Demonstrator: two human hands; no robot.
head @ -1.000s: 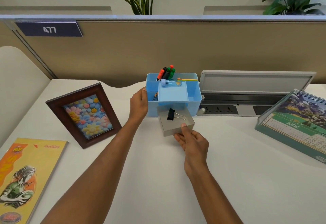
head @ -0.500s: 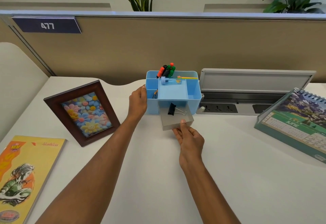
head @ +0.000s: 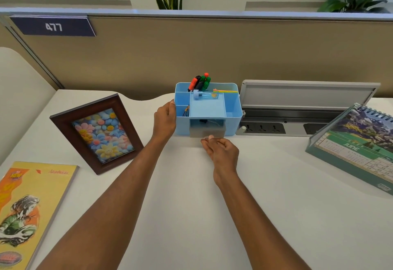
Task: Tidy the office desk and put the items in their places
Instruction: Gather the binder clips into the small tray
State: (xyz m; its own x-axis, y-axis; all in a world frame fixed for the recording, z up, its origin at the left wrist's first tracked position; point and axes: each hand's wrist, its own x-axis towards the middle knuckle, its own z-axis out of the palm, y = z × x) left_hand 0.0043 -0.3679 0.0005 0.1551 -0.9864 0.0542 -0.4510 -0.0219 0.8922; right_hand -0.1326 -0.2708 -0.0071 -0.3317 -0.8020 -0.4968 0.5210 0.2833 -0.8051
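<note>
Drawer (head: 206, 134) now nearly closed; right hand (head: 222, 151) fingers (head: 209, 142) seemingly relaxed, left hand (head: 164, 121) gripping organizer (head: 231, 118).

Two arms show, bare from the frame's lower edge to the wrists; the left hand (head: 164, 121) and right hand (head: 223, 151) are bare too.

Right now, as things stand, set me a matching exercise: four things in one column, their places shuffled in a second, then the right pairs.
1. picture frame
2. calendar
3. markers
4. grey drawer

A. at the far right
B. in the back compartment of the blue organizer
C. propped up left of the organizer
D. set into the organizer's front

Pairs: 1-C, 2-A, 3-B, 4-D
</note>
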